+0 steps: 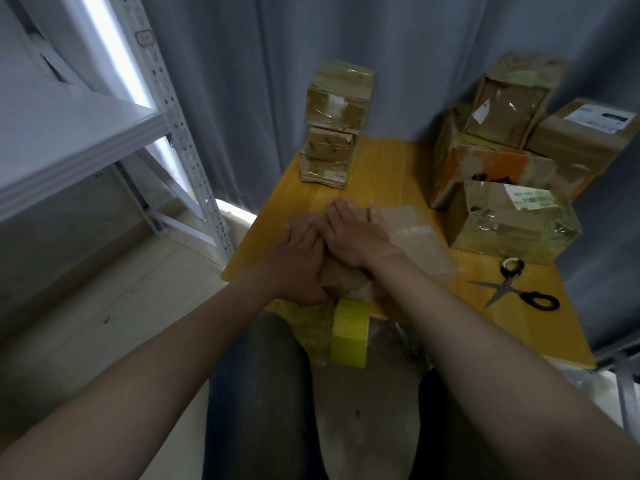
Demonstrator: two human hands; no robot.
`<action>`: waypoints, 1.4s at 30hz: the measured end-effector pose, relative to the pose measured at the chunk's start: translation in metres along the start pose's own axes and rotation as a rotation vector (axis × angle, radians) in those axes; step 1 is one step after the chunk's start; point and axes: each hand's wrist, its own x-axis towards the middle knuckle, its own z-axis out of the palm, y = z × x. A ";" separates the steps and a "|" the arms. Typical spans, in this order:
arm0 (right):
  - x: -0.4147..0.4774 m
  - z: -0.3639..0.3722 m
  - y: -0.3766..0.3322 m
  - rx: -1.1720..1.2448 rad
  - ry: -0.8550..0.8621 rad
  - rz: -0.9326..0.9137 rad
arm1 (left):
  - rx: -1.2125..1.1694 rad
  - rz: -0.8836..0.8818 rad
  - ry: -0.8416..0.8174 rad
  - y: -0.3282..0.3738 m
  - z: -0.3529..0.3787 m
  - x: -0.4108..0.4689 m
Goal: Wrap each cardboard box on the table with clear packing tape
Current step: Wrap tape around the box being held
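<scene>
The step in hand looks like smoothing fresh tape onto the flat box (415, 244), which lies at the 6 o'clock edge of the bench (381, 168). To do it well, the person should sweep the right hand (349, 233) outward from the middle toward the box's far edge, pressing out bubbles, while the left hand (301, 258) pins the box so it cannot slide. The right hand lies flat on the top, fingers straight. The left hand grips the near left end, fingers over the top and thumb round the near side. The tape roll (349, 336), yellow-cored, hangs just below that edge, so the strip probably needs cutting. The scissors (512, 289) wait at 4 o'clock. The box is low, plain brown, with a small pale label and a faint sheen. Whether tape already goes all the way round cannot be told.
</scene>
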 end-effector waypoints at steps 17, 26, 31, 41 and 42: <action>-0.070 0.010 0.000 0.106 -0.032 -0.103 | -0.081 -0.027 0.019 -0.001 0.004 0.003; -0.110 0.000 0.006 0.946 0.493 0.034 | -0.162 -0.084 -0.023 0.015 -0.041 -0.016; -0.139 0.001 0.021 0.781 0.385 0.208 | -0.167 -0.108 0.040 0.016 -0.025 -0.020; -0.152 0.016 0.020 0.632 -0.454 0.184 | 0.159 -0.120 0.347 0.035 0.019 -0.034; -0.153 0.016 0.021 0.628 -0.450 0.172 | 0.155 -0.133 0.390 0.038 0.025 -0.034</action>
